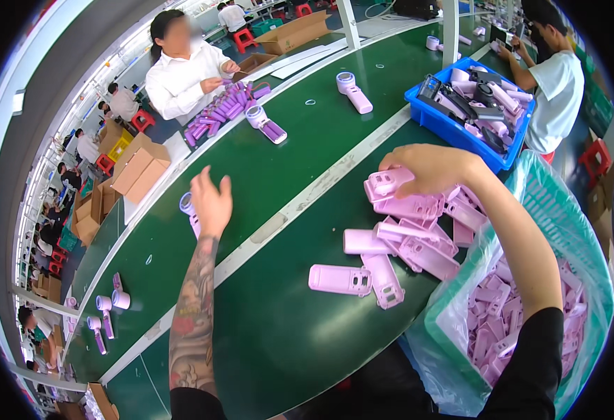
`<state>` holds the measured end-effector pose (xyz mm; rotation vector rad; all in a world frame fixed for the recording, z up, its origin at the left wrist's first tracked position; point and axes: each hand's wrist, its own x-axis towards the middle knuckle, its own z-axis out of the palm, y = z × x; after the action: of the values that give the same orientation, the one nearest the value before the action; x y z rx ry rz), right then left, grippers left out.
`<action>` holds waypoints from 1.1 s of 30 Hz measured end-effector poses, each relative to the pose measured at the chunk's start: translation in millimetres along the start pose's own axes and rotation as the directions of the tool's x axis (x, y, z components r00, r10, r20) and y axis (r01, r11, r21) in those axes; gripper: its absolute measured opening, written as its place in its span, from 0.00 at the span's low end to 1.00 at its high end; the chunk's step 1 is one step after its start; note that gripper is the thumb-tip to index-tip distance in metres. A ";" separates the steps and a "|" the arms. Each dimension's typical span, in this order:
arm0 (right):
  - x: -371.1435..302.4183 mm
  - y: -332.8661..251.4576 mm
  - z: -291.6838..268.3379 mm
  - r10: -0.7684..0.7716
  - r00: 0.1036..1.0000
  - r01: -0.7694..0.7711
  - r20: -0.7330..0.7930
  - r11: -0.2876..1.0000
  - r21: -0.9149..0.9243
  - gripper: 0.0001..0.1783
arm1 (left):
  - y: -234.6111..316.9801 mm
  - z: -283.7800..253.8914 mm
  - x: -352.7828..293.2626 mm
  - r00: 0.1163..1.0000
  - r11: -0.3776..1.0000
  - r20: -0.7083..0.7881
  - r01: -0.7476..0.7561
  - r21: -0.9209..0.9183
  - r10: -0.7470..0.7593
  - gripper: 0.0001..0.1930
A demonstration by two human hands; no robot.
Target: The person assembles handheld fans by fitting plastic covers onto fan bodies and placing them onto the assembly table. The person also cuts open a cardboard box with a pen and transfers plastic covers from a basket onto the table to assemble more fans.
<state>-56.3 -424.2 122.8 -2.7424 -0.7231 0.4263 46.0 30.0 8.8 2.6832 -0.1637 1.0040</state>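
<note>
My left hand (212, 204) reaches over the green table with its fingers apart and holds nothing. Just beside it lies a small lilac handheld fan (186, 204), partly covered by the hand. My right hand (433, 169) bends over a heap of pink plastic shells, its thumb and fingers closed round one pink plastic shell (382, 185). More loose shells (429, 257) overlap below that hand. Nearer to me, one shell (340, 278) lies flat with its cut-outs showing.
A blue crate (419, 112) of pink and black parts stands at the far right. The lined green basket (447, 343) at my right holds many pink pieces. Fans (354, 94) lie along the belt beyond a pale strip (279, 220). A co-worker (181, 77) stands behind purple cylinders (226, 108).
</note>
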 end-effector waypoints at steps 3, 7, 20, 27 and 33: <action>-0.9 -9.2 -1.9 -0.007 0.998 0.006 -0.070 1.000 -0.015 0.26 | 28.2 66.6 50.7 0.978 0.984 0.165 0.146 -0.097 -0.129 0.38; -9.4 -10.5 6.1 0.018 0.984 -0.022 -0.175 1.000 -0.022 0.25 | 83.5 131.9 100.8 0.884 0.943 0.357 0.331 -0.020 -0.302 0.47; -23.2 7.3 2.6 -0.121 0.960 0.116 -0.254 0.993 -0.036 0.25 | 86.7 56.4 44.8 0.704 0.333 0.701 0.691 -0.641 -0.112 0.18; 7.4 -82.0 9.2 0.041 0.915 0.166 -0.401 0.867 0.470 0.22 | 85.6 -54.8 -62.4 0.771 -0.139 0.635 0.624 -0.769 -0.047 0.18; 81.5 -162.4 79.3 0.091 0.969 0.145 -0.230 0.546 0.825 0.23 | 60.2 -79.9 -108.4 0.738 -0.376 0.663 0.582 -0.721 -0.128 0.14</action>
<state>-86.3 -231.5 86.6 -1.7919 -0.3360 0.2957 -97.7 -3.2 8.0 0.9692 -0.0186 -0.0819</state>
